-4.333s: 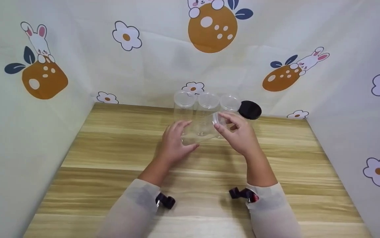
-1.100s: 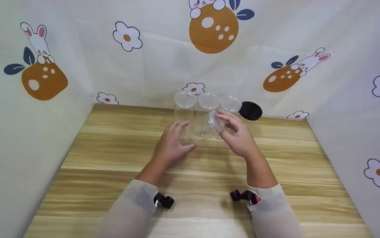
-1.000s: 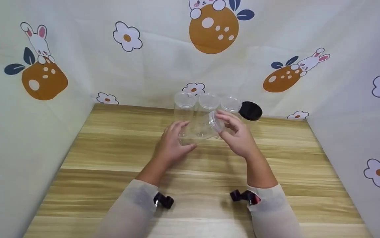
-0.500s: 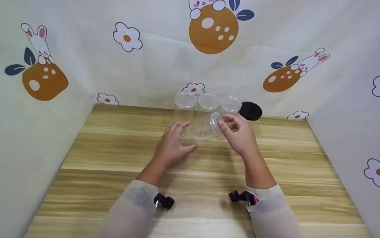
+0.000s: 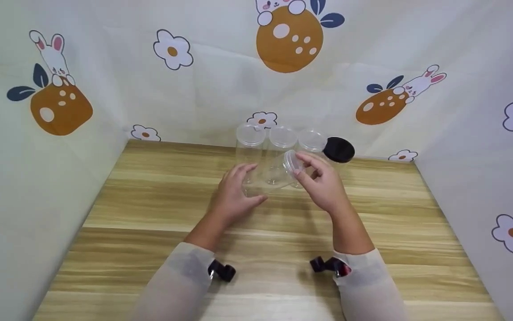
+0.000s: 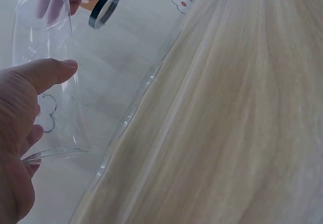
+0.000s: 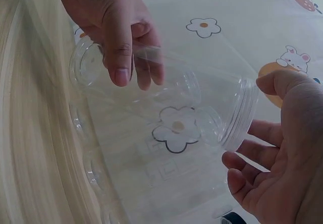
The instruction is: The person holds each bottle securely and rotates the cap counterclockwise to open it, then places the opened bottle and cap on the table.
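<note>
A clear cylindrical jar [image 7: 212, 90] lies tilted between both hands, its ridged lid end raised toward the right. My left hand [image 5: 234, 191] grips the jar's body near its base, thumb on one side and fingers on the other. At the other end, the thumb and fingers of my right hand [image 5: 325, 187] pinch the edge of the clear lid [image 5: 289, 164]. In the left wrist view the jar [image 6: 55, 103] looks see-through, with nothing visible inside. Both hands are above the wooden table, just in front of a row of standing jars.
Three upright clear jars with clear lids, the leftmost jar [image 5: 250, 149] among them, stand in a row near the back wall. A jar with a black lid [image 5: 339, 150] ends the row on the right. Patterned cloth [image 5: 212, 89] encloses the wooden table [image 5: 149, 200] at the back and sides.
The right hand's thumb and fingers have shifted round the lid's edge, the thumb rising, then dropping lower again. The left hand and the jar stay nearly still; the standing jars have not moved.
</note>
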